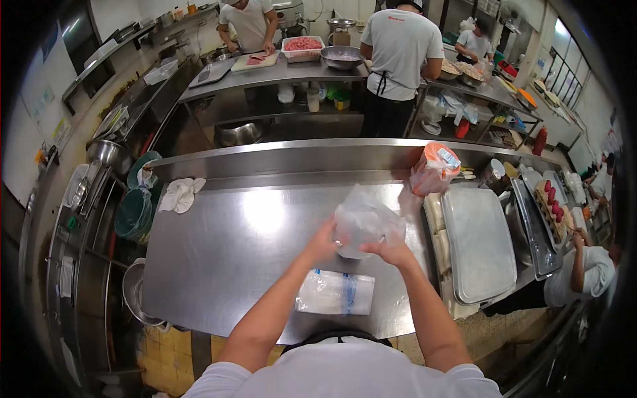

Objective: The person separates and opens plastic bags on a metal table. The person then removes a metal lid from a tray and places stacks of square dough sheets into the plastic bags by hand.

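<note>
One bag [369, 222] was held above the counter [219, 265] by both hands.
Its sides were gripped by left hand [323, 240] and right hand [393, 252], fingers partly hidden; it was judged light, limp, slippery, best taken by its rim. Counted: one pack [328, 292] near the front edge, one cloth [181, 194] toward the back left corner, one bundle [435, 168] toward the back right.

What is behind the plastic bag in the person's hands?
Beyond the bag, the steel tabletop and its raised back edge show; what lies directly behind the cloudy plastic is obscured.
</note>
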`<state>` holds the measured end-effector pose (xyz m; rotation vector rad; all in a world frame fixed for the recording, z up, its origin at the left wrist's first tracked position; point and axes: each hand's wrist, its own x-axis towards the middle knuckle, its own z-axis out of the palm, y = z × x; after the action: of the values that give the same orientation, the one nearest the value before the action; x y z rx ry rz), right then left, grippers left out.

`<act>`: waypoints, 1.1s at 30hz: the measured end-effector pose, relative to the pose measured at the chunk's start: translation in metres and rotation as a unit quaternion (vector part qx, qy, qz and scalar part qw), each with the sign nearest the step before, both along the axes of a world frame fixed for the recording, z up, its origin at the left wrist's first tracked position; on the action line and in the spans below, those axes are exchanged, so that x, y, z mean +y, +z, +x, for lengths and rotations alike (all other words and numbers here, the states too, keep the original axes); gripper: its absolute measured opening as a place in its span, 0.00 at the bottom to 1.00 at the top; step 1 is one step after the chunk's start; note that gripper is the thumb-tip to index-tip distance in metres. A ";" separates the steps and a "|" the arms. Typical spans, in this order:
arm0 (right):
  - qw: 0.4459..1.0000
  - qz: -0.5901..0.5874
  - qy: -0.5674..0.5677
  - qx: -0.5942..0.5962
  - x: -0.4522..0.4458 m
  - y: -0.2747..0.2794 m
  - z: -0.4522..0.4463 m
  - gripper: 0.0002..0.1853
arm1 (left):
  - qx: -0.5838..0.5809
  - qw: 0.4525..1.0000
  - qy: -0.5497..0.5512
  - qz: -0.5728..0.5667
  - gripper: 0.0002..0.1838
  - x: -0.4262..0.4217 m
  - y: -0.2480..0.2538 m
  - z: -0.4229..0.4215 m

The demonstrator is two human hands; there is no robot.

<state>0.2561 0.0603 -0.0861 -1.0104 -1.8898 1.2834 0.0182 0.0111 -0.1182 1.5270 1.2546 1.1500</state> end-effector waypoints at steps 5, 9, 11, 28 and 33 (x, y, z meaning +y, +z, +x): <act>0.997 -0.064 0.020 -0.041 -0.002 -0.033 0.001 0.44 | 0.191 0.980 0.015 0.061 0.47 -0.002 -0.056 0.006; 1.000 -0.004 0.014 0.010 -0.010 -0.004 -0.001 0.40 | 0.197 0.975 0.049 0.087 0.46 -0.014 -0.025 0.005; 0.999 -0.007 -0.002 0.042 -0.010 0.001 -0.009 0.37 | 0.161 0.976 0.061 0.131 0.45 -0.015 -0.018 0.007; 0.931 -0.172 -0.097 -0.306 -0.118 -0.114 0.037 0.18 | 0.302 0.953 0.006 -0.037 0.40 -0.139 -0.056 0.030; 0.942 -0.286 -0.147 -0.100 -0.119 -0.135 0.060 0.10 | 0.422 0.906 -0.016 -0.026 0.38 -0.170 -0.097 0.023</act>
<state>0.3162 -0.0591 -0.2206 -1.7045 -1.4397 1.6298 0.0407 -0.1589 -0.2151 2.0835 1.7720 0.3894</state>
